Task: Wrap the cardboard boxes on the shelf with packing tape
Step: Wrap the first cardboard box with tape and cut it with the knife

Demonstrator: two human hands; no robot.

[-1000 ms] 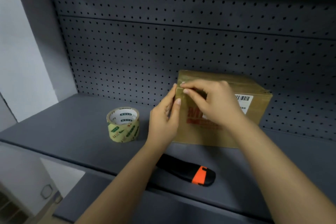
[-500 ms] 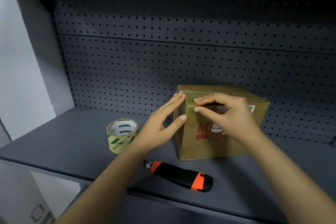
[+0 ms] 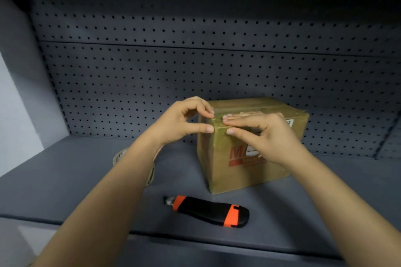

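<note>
A brown cardboard box (image 3: 238, 171) with red print and glossy tape on it stands on the grey shelf (image 3: 65, 180). My left hand (image 3: 182, 121) pinches the box's top left front corner, index finger on top and thumb on the left side face. My right hand (image 3: 267, 134) lies with straight fingers flat on the top near that corner, its thumb pressing the front face just under the edge. The tape roll (image 3: 118, 156) sits left of the box, mostly hidden behind my left forearm.
A black and orange box cutter (image 3: 208, 212) lies on the shelf in front of the box, blade end to the left. A perforated grey back panel (image 3: 195, 71) rises behind. Another shelf overhangs above, and a white wall stands at the left.
My left hand went from lying open against the box's left side to curling onto the top corner. My right fingers flattened on the top. The view dropped and moved closer.
</note>
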